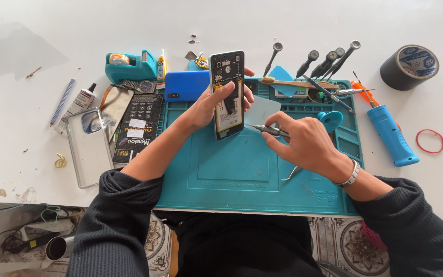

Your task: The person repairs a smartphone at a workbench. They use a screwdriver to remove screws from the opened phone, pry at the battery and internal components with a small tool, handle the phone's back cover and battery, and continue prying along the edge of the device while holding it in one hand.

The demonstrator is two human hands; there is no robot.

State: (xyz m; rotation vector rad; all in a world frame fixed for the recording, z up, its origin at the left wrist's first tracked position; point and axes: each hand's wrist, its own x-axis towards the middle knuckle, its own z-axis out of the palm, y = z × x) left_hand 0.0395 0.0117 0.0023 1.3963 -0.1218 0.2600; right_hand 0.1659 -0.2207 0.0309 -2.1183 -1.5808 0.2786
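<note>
Both hands work over the teal repair mat [232, 179]. Left hand [208, 105] is closed around an opened smartphone [227, 95], held upright above the mat's far half with its back cover off and its inner board and battery facing the camera. Right hand [303, 143] pinches a slim metal-tipped tool [262, 128], probably tweezers or a fine driver, its tip pointing at the phone's lower right edge; whether it touches the phone cannot be told.

Judging by this, the step in hand is picking at a small part or screw inside the phone's lower section; the next move calls for a steady grip and a precise tip placement.

Along the mat's far edge, its tray compartments [303, 95] hold a wooden-handled brush and small parts too tiny to name. Behind that edge stand several screwdrivers [329, 59]. Left of the mat lie a blue back cover [185, 85] and a clear phone case [89, 146]; right of it, a blue-handled tool [391, 136].
</note>
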